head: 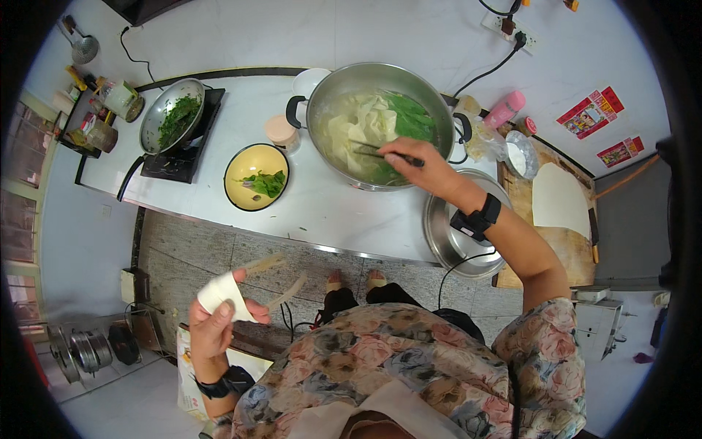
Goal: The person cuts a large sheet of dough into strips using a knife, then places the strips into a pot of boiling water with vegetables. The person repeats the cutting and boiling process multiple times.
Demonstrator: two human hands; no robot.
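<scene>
My right hand [414, 162] grips dark chopsticks [364, 149], their tips among the contents of a large steel pot [444, 110]. In the pot's cloudy liquid lie wide pale sheets [351, 123], seemingly noodles, and green leaves [408, 115]. Low at the left, away from the counter, my left hand [211, 329] holds a folded white sheet [222, 296], perhaps dough, between thumb and fingers. Pale blurred strips [288, 291] extend to its right; what they are is unclear. A yellow bowl [238, 167] with leafy greens stands left of the pot.
A frying pan [189, 90] with chopped greens sits on a black cooktop [186, 164]. Beside the pot are a lidded jar [282, 134] and a large steel lid [439, 230]. Rightward, a wooden board [565, 258] bears a dough sheet [559, 195], a knife [594, 233] and a flour bowl [521, 156].
</scene>
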